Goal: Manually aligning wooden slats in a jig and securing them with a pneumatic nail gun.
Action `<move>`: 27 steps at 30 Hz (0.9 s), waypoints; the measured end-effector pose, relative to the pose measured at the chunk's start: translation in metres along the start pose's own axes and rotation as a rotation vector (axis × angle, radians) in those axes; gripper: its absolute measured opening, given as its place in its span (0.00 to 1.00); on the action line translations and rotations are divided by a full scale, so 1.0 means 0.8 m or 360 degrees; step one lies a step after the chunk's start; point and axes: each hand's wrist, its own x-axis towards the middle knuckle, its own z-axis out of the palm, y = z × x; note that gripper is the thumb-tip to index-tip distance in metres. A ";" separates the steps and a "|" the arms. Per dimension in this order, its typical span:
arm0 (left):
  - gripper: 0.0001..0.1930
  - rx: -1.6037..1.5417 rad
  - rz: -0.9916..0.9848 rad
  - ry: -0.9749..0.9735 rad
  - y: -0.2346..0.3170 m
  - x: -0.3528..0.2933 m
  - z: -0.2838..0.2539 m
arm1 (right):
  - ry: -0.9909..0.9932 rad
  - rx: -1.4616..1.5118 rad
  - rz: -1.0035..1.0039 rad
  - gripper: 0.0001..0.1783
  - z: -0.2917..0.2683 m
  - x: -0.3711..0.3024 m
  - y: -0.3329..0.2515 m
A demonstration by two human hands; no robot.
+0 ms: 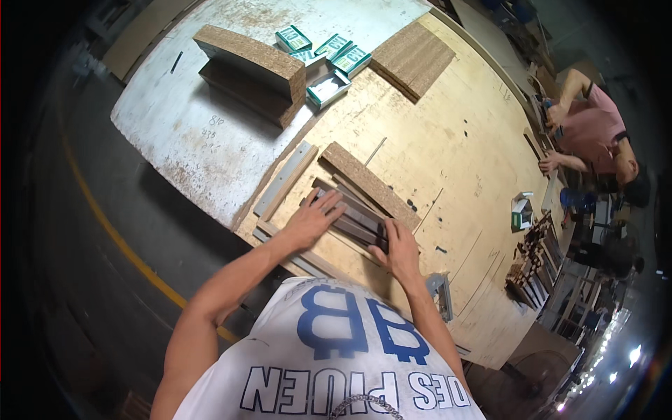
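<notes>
Several dark brown wooden strips (357,222) lie side by side in front of me on the pale wooden tabletop. My left hand (315,218) rests over their left end, its fingers stretched out and slightly spread. At the other end, my right hand (399,248) has its thumb and fingers closed round the strip ends. A long particleboard piece (371,183) lies along the strips' far side. Left of my left hand is a wooden bar with a grey metal strip (283,178). Another bar (308,262) lies nearer my body, partly covered by my forearm.
Stacked particleboard panels (413,59), a curved particleboard assembly (255,66) and green-white boxes (332,47) stand at the back. A small open box (521,212) and a pile of wooden sticks (537,266) sit at right. Another person (591,133) works beyond the right edge.
</notes>
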 end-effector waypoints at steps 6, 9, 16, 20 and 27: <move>0.28 0.0093 0.0374 0.0130 -0.036 0.029 0.001 | 0.0138 -0.0272 -0.0113 0.38 0.051 -0.037 0.009; 0.25 0.0112 0.0345 0.0096 -0.032 0.033 -0.001 | 0.0033 -0.0242 0.0136 0.29 0.062 -0.037 -0.004; 0.18 0.0359 0.0599 -0.0144 -0.022 0.005 -0.023 | -0.0245 -0.0154 0.0166 0.26 0.032 -0.051 -0.014; 0.16 0.0079 0.0558 -0.0293 -0.047 -0.037 -0.026 | -0.0310 0.0286 0.0103 0.23 0.033 -0.073 -0.040; 0.25 -0.0013 0.0357 -0.0770 -0.085 -0.045 -0.036 | -0.0605 0.0433 0.0153 0.22 0.056 -0.063 -0.071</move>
